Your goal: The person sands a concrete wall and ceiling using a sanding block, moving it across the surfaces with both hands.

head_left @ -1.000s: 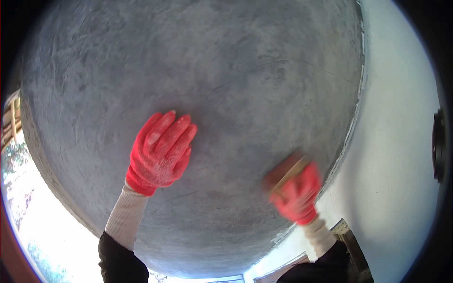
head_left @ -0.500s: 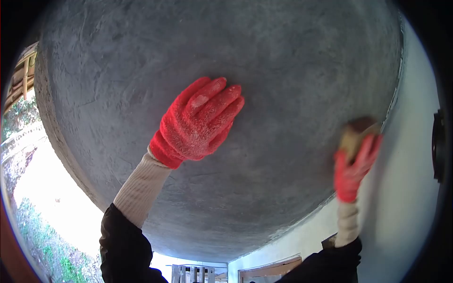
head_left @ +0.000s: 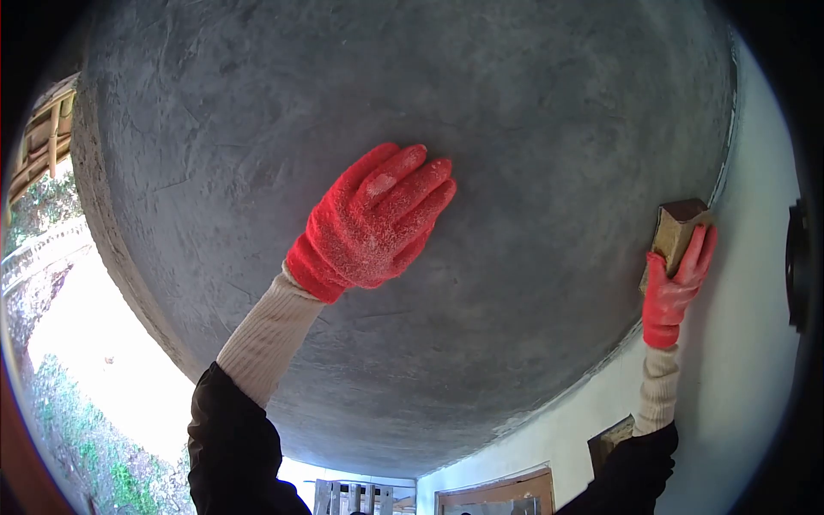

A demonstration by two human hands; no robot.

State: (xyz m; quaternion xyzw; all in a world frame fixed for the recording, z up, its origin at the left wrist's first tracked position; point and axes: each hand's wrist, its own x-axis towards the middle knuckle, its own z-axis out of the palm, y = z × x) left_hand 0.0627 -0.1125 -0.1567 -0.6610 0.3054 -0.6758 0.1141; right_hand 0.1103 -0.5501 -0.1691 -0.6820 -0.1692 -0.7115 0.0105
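Observation:
My left hand (head_left: 369,221), in a red dusty glove, lies flat against the grey plastered ceiling (head_left: 532,172) with its fingers stretched out and nothing under them that I can see. Over at the right, my right hand (head_left: 676,287), gloved in red too, grips a sanding block (head_left: 678,233), a wooden block with brown sandpaper around it. The block is against the grey surface, close to its border with the white wall. My palm hides part of the block.
The white wall (head_left: 747,283) runs down the right side. A rough edge (head_left: 129,279) of the ceiling borders bright open ground at the left. Below are a wooden frame (head_left: 498,493), a slatted wooden piece (head_left: 354,498) and a wall recess (head_left: 608,442).
My right hand has moved the sanding block right and slightly up, toward the white wall. The left hand stays flat, shifted a little right in view.

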